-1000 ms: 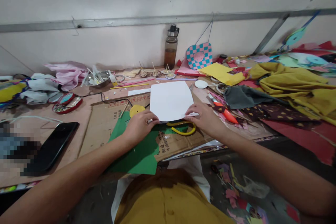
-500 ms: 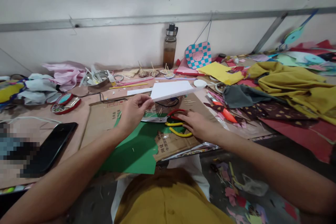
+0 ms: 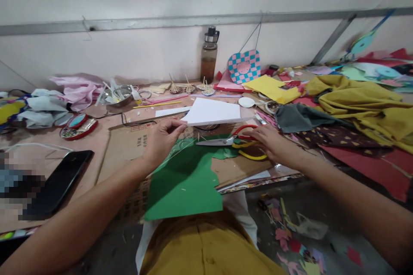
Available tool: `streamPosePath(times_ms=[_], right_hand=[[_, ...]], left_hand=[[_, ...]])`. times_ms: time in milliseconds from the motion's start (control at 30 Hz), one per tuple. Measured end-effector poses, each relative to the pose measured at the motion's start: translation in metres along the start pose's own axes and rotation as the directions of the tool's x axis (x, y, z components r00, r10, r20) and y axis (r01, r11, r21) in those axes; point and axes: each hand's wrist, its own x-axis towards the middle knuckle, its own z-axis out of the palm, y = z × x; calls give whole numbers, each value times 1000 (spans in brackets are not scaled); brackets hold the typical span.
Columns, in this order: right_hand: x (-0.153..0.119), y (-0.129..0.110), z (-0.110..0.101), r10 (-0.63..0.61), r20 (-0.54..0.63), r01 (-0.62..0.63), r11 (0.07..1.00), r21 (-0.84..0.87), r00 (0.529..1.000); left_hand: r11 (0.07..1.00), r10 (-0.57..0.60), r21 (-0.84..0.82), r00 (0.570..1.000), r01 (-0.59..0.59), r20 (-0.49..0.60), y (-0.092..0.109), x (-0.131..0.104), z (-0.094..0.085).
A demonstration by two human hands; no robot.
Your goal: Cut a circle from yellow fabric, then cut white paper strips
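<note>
Against a pale wall [image 3: 145, 56] stands a cluttered pink table [image 3: 106, 137].

A brown bottle [image 3: 209, 58] was stood against the wall [image 3: 145, 56]; a checkered bag [image 3: 244, 67] was propped beside it, and a black phone [image 3: 60, 182] was laid on the counter [image 3: 109, 114].

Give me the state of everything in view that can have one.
Left hand: pinching white sheet
Right hand: gripping scissors
White sheet: near edge raised
Scissors: blades apparently closed
Green sheet: irregular right edge
Bottle: upright, capped, partly filled
Phone: screen dark
Red case: open, items inside
</note>
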Motion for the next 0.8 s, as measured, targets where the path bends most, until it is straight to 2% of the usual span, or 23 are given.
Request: streamPosePath(times_ms=[133, 267, 367, 433, 567, 800], right_hand=[[-5, 12, 1, 2, 35, -2, 1000, 14, 999], [3, 9, 3, -15, 116, 15, 1000, 6, 993], [8, 8, 2, -34, 145, 32, 999, 19, 989], [8, 8, 0, -68, 124, 63, 997, 38, 990], [4, 7, -2, -87, 75, 81, 994, 78, 993], [-1, 3, -1, -104, 78, 97, 991, 90, 992]], left_hand=[[997, -40, 75, 997, 35, 67, -11, -4, 3], [992, -65, 113, 989, 50, 135, -20, -10, 10], [993, -89, 94, 986, 76, 138, -20, -11, 12], [995, -100, -8, 989, 102, 109, -17, -8, 10], [952, -133, -280, 991, 122, -21, -8, 3, 4], [879, -101, -477, 984, 18, -149, -4, 14, 0]])
